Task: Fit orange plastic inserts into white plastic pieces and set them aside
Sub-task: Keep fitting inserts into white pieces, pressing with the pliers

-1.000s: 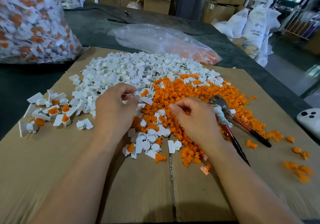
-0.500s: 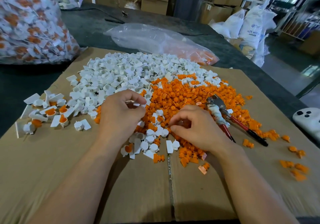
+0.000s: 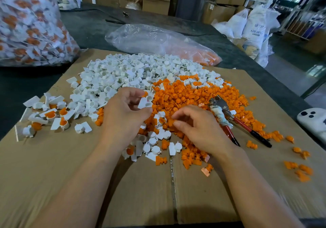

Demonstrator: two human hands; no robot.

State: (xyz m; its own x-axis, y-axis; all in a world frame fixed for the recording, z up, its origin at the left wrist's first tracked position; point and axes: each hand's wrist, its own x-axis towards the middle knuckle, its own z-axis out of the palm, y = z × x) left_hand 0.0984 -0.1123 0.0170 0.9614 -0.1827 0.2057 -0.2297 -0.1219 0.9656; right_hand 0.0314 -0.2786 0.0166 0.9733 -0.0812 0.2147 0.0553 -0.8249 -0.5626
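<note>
A heap of white plastic pieces (image 3: 127, 72) covers the far left of the cardboard sheet (image 3: 53, 166), and a heap of orange inserts (image 3: 190, 95) lies to its right. My left hand (image 3: 123, 115) pinches one white piece (image 3: 145, 102) between thumb and fingers above the heaps' border. My right hand (image 3: 199, 127) lies on the orange heap with its fingers curled; its fingertips touch an orange insert (image 3: 170, 122), and whether they hold it is unclear. Several fitted white-and-orange pieces (image 3: 51, 115) lie apart at the left.
Red-handled pliers (image 3: 229, 120) lie on the orange heap right of my right hand. A clear bag of orange inserts (image 3: 158, 41) sits behind the heaps, a full bag of fitted pieces (image 3: 30, 25) at far left. A white device (image 3: 312, 120) rests at the right edge.
My left hand has lifted and turned, with a white piece now showing in its fingertips. My right hand has shifted slightly toward the left over the orange heap.
</note>
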